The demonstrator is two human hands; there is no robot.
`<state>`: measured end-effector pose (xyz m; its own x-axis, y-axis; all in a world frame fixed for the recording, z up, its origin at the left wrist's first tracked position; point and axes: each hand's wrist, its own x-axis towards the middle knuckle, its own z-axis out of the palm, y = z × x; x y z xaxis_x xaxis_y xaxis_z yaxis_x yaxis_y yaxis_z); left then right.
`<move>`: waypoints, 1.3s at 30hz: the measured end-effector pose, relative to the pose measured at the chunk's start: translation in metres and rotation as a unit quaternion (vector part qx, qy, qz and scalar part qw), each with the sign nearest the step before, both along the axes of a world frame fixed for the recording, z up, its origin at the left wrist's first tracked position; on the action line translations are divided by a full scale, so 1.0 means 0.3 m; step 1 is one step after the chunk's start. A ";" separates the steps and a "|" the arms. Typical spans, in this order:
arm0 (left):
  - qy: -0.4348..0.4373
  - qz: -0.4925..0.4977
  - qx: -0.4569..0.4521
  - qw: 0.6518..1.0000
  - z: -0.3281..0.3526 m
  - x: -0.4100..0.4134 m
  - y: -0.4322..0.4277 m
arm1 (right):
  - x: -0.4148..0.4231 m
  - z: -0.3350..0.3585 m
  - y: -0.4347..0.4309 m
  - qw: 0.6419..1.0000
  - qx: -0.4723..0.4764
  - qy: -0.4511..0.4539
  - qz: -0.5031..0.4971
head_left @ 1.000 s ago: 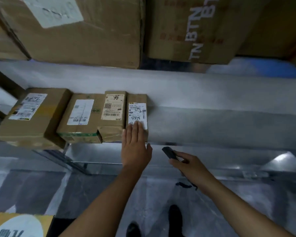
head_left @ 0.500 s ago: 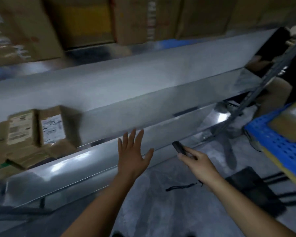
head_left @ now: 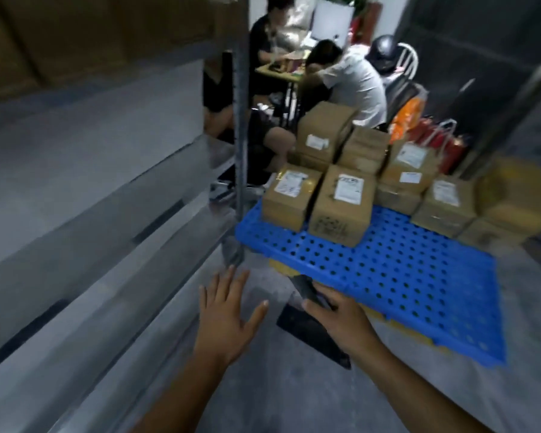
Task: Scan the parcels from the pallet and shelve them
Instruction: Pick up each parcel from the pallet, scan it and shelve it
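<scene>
Now the view has swung from the shelf to the pallet point(head_left: 388, 276): left hand point(head_left: 225, 320) open, empty; right hand point(head_left: 341, 320) gripping the scanner point(head_left: 306, 290); next parcel point(head_left: 341, 204) due.

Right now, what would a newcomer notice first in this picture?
First, the bright blue pallet on the floor at the right, with brown parcels stacked along its far edge. In front, the left hand is spread open and empty, while the right hand holds a dark scanner. A grey metal shelf fills the left side.
</scene>
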<state>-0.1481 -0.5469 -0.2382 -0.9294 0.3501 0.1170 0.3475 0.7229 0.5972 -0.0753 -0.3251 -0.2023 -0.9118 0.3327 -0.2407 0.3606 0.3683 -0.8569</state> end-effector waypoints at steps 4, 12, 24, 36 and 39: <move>0.002 -0.087 0.006 0.996 -0.011 -0.136 0.259 | 0.015 0.004 0.212 0.995 0.011 -0.025 -0.095; -0.004 -0.201 0.004 0.980 -0.028 -0.514 0.705 | -0.101 0.003 0.532 0.975 -0.029 -0.045 -0.214; 0.136 -0.278 -0.065 0.949 -0.185 -0.705 1.011 | -0.340 0.005 0.755 0.966 0.036 -0.103 -0.235; -0.066 -0.205 0.110 0.970 -0.279 -0.660 1.065 | -0.417 0.153 0.946 0.891 0.346 -0.291 0.038; -0.096 -0.184 0.110 0.972 -0.279 -0.655 1.069 | -0.459 0.235 0.986 0.819 0.453 -0.329 0.128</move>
<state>-0.3448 -0.2264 -0.3220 -0.7583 0.6488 0.0631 0.4243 0.4177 0.8034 -0.2131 -0.0294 -0.1318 -0.7521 0.4650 -0.4669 0.4466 0.8807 0.1577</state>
